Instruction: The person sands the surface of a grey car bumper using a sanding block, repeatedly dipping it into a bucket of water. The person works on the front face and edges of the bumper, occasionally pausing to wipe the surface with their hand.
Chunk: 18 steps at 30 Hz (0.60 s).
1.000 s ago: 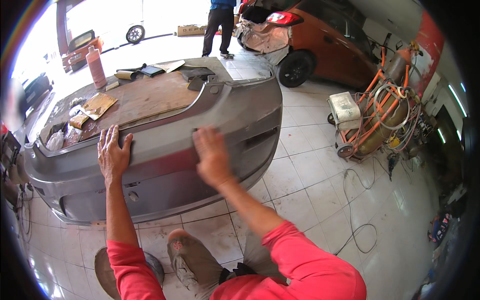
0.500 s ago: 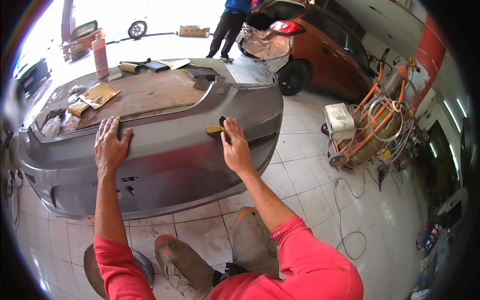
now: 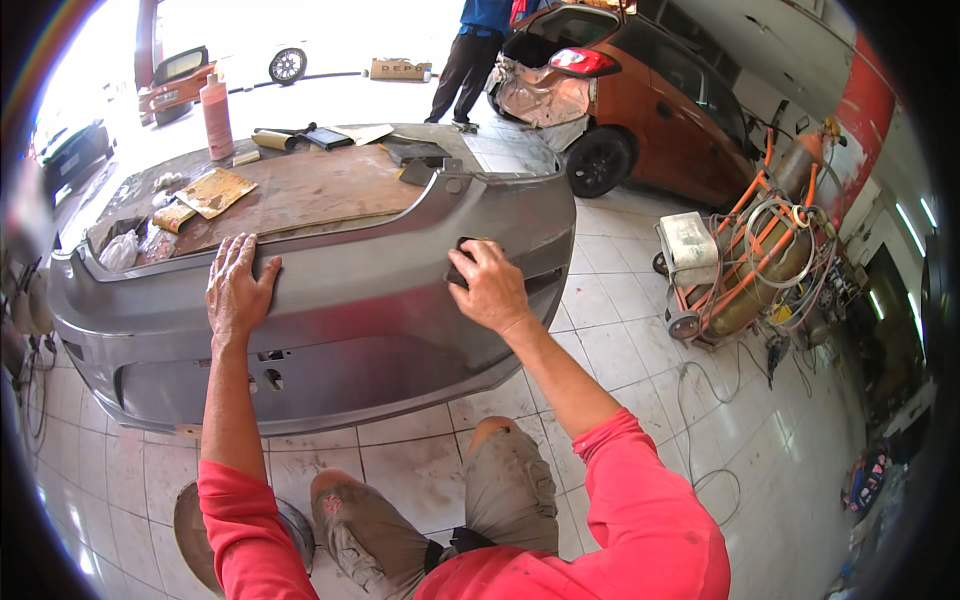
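Note:
A grey car bumper [image 3: 360, 320] with a reddish patch on its face stands across in front of me. My left hand [image 3: 238, 290] lies flat on its upper left part, fingers stretched out and slightly spread, holding nothing. On the right part of the bumper, my right hand [image 3: 495, 285] is curled over a dark piece of sandpaper [image 3: 460, 260] and presses it to the surface. Most of that piece is hidden beneath the fingers.
Behind the bumper's edge, a wooden board [image 3: 310, 195] bears a pink bottle [image 3: 216, 120], a yellowed sheet [image 3: 219, 192] and a plastic bag [image 3: 121, 250]. An orange car [image 3: 660, 120] with rear damage stands beyond, near another person [image 3: 470, 60]. A gas-cylinder cart [image 3: 760, 250] with hoses is at right.
My right hand has gone from lying flat beside the sandpaper to curling its fingers around it; the sandpaper's yellow side no longer shows. My left hand stays flat on the bumper. The view has shifted slightly.

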{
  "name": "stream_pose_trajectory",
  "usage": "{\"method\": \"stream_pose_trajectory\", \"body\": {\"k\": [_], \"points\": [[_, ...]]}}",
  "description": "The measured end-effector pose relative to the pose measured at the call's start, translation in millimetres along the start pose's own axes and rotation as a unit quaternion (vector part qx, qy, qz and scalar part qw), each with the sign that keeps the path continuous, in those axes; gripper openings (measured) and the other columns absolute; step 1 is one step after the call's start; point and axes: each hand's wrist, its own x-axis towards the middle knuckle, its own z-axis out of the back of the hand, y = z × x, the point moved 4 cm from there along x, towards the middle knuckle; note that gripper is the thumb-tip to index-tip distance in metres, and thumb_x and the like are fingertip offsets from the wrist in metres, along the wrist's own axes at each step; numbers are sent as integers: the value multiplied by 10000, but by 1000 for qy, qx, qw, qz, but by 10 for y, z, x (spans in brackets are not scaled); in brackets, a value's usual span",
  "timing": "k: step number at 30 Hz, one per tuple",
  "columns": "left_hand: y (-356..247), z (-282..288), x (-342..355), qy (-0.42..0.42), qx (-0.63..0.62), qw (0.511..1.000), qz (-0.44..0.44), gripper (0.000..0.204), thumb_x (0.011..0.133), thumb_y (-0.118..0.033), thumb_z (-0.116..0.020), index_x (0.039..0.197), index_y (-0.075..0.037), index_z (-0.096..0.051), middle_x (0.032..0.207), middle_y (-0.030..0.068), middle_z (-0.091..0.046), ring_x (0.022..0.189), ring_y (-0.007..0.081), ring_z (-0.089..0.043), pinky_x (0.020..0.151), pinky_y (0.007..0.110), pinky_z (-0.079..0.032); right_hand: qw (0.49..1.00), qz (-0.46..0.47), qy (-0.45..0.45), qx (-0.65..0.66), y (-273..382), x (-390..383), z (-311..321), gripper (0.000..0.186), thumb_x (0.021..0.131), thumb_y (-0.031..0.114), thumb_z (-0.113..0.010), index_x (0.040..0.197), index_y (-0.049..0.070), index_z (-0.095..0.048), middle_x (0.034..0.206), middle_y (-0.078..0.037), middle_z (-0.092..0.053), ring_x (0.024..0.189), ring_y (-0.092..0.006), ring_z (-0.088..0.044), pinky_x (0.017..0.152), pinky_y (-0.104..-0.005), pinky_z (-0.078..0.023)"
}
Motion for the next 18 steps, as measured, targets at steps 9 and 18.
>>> {"method": "stream_pose_trajectory", "body": {"k": [9,18], "points": [[-25,71,-12,0,4,1000,13,637,1004,-472,-694,1493,-69,-632,1583,124,-586,1551,309,-436,1276,441,-356,977,151,57,139,-481,-2,83,559,812,-102,-630,1339,66,-706,1431,-105,-692,1323,-354,-641,1139,-431,-539],[-46,88,0,11,5,1000,15,640,1007,-479,-690,1501,-76,-628,1588,120,-582,1554,307,-433,1282,439,-347,828,-213,-94,511,-264,463,10,323,1070,149,-633,1343,1,-722,1103,-123,-776,1036,-154,-737,816,-368,-616]]}}
